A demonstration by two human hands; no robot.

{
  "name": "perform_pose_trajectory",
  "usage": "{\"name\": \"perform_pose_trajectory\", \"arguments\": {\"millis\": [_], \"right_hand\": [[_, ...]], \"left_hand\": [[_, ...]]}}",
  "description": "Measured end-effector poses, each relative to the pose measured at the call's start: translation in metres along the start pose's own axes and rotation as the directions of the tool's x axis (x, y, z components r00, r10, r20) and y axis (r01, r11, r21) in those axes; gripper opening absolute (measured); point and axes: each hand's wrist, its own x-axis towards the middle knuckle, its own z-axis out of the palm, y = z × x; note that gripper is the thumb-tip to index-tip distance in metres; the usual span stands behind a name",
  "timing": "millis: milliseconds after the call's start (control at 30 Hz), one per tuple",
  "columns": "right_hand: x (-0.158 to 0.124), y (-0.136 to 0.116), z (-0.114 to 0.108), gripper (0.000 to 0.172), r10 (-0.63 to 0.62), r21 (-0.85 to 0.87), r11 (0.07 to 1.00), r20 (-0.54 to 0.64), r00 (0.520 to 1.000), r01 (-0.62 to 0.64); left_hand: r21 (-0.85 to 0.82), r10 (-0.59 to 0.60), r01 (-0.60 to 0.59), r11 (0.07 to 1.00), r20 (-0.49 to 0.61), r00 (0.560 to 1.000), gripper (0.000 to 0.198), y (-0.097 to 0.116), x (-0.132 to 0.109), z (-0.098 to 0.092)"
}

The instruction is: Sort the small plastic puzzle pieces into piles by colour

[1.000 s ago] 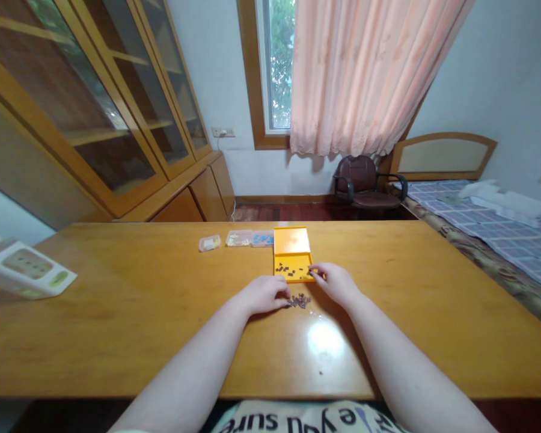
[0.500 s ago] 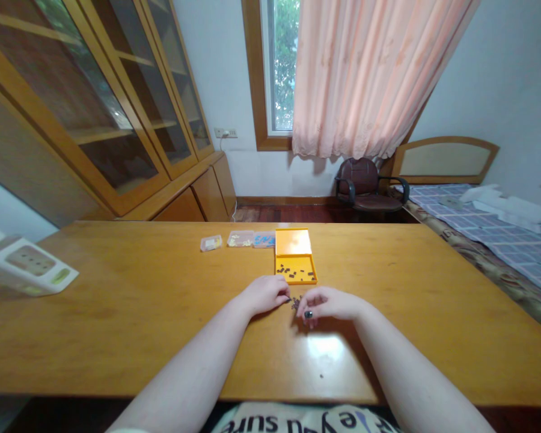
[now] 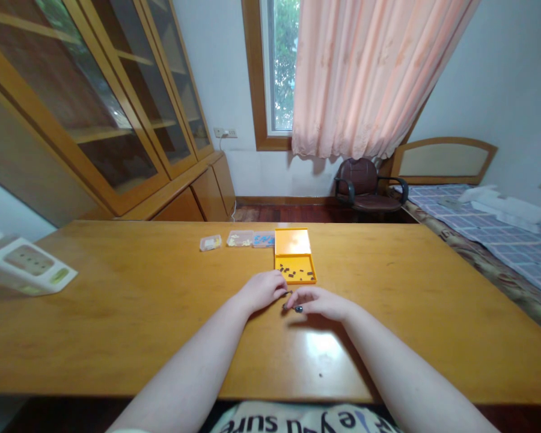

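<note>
My left hand (image 3: 265, 290) rests on the table just in front of the yellow case, its fingers closed. A tiny dark piece (image 3: 289, 293) shows at its fingertips. My right hand (image 3: 315, 300) is bent close beside it, fingertips drawn together, with a dark speck (image 3: 284, 307) at their tips, too small to make out. A shiny black ring-like thing (image 3: 299, 309) sits on its fingers. The open yellow case (image 3: 313, 267) holds several small dark pieces in its near half. The right hand covers the spot where a small pile lay.
Left of the case stand a clear box with blue pieces (image 3: 264, 239), another with pale pieces (image 3: 240, 239) and a small clear box (image 3: 210, 243). A white appliance (image 3: 31, 264) is at the table's left. One dark speck (image 3: 320, 375) lies near the front edge.
My right hand has moved left, toward my left hand, and now covers the small pile of dark pieces. My left hand has shifted slightly away from me.
</note>
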Motion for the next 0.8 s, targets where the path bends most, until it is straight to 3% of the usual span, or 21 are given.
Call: {"name": "perform_pose_trajectory", "arguments": {"millis": [167, 267, 333, 400, 467, 533, 667, 800], "right_hand": [[0.003, 0.001, -0.001, 0.028, -0.024, -0.043, 0.999, -0.195, 0.980, 0.016], [0.002, -0.001, -0.006, 0.024, 0.015, -0.207, 0.972, -0.410, 0.912, -0.109], [0.000, -0.006, -0.010, 0.023, -0.027, -0.426, 0.875, -0.516, 0.856, -0.230], [-0.005, -0.013, -0.015, 0.024, -0.078, -0.646, 0.679, -0.535, 0.841, -0.348], [-0.009, -0.019, -0.019, 0.022, -0.065, -0.757, 0.484, -0.531, 0.845, -0.439], [-0.013, -0.023, -0.023, 0.017, -0.014, -0.783, 0.384, -0.534, 0.845, -0.489], [-0.017, -0.020, -0.027, 0.010, 0.055, -0.786, 0.368, -0.514, 0.856, -0.496], [-0.017, -0.014, -0.029, 0.013, 0.090, -0.789, 0.381, -0.488, 0.868, -0.483]], "left_hand": [[-0.024, -0.036, 0.033, 0.999, -0.152, 0.988, 0.013, 0.001, 0.000, -0.006], [-0.062, -0.070, 0.055, 0.997, -0.275, 0.959, 0.016, 0.000, 0.002, -0.008], [-0.069, -0.096, 0.079, 0.994, -0.300, 0.949, 0.018, -0.002, 0.004, -0.007], [-0.054, -0.126, 0.115, 0.992, -0.278, 0.952, 0.019, -0.004, 0.005, -0.005], [-0.033, -0.140, 0.136, 0.990, -0.230, 0.963, 0.019, -0.005, 0.004, -0.004], [-0.021, -0.109, 0.107, 0.994, -0.172, 0.979, 0.017, -0.002, 0.002, -0.006], [-0.018, 0.019, -0.019, 1.000, -0.015, 1.000, 0.011, 0.010, -0.003, -0.011], [0.023, -0.007, 0.005, 1.000, 0.076, 0.997, 0.018, 0.019, -0.003, -0.010]]}}
